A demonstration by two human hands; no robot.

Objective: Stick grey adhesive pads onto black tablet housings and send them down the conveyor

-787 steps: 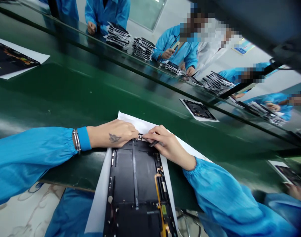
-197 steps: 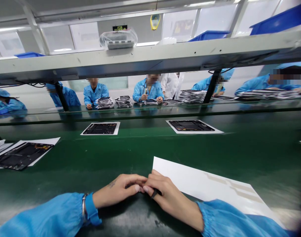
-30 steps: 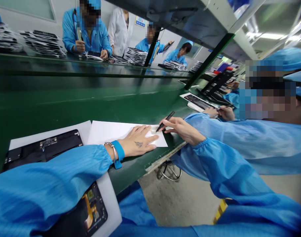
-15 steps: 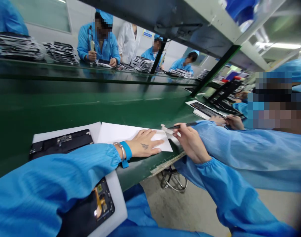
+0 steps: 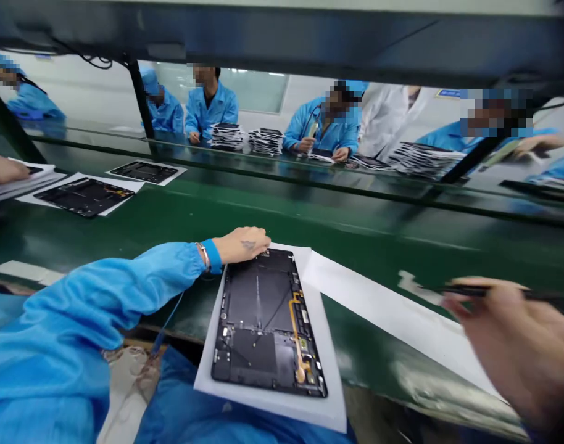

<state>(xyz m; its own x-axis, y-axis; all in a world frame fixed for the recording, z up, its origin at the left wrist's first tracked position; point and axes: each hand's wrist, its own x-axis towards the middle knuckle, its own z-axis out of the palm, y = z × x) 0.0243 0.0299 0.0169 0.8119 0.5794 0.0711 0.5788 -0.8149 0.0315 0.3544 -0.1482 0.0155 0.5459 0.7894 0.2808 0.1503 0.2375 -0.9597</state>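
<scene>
An opened tablet (image 5: 263,320), its dark inside and orange flex cable facing up, lies at a slant on a white sheet (image 5: 331,382) that juts past the bench's front edge. Closed over the tablet's far left corner is my left hand (image 5: 245,243), its fingertips partly hidden. My right hand (image 5: 518,333), blurred at the right, pinches black tweezers (image 5: 467,290) pointing left. A small whitish strip (image 5: 416,287) shows at the tweezer tips, above the green bench. Between tablet and right hand lies a long white paper (image 5: 384,314).
Two opened tablets (image 5: 85,194) (image 5: 147,172) on white sheets lie back left, near a co-worker's hand (image 5: 2,169). A low shelf (image 5: 282,40) with dark posts crosses overhead. Co-workers sit behind tablet stacks (image 5: 425,159) across the bench. White strips (image 5: 27,271) lie front left.
The view has swung left. My left hand has gone from the white paper to the tablet's far corner, and the tablet now shows whole. My right hand still holds the tweezers.
</scene>
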